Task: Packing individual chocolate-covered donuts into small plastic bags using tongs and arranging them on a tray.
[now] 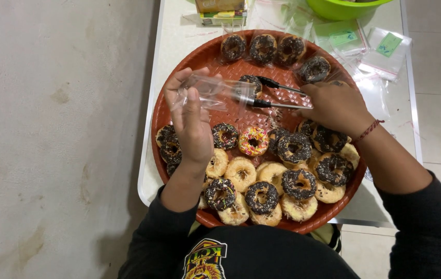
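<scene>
Bare strip of red tray (241, 121) open between left hand (192, 121) and right hand (337, 106), crossed by tongs (277, 95). Below both hands: packed doughnut pile (267, 175), no gap. Beyond right hand: bagged doughnuts (264, 49), loose plastic bags (381, 51), green bowl (344, 8).

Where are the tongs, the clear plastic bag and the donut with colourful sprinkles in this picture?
tongs (277, 94): head view, between the two metal arms, near the dark tips.
clear plastic bag (215, 93): head view, middle of the bag.
donut with colourful sprinkles (253, 141): head view, on its topped ring.
</scene>
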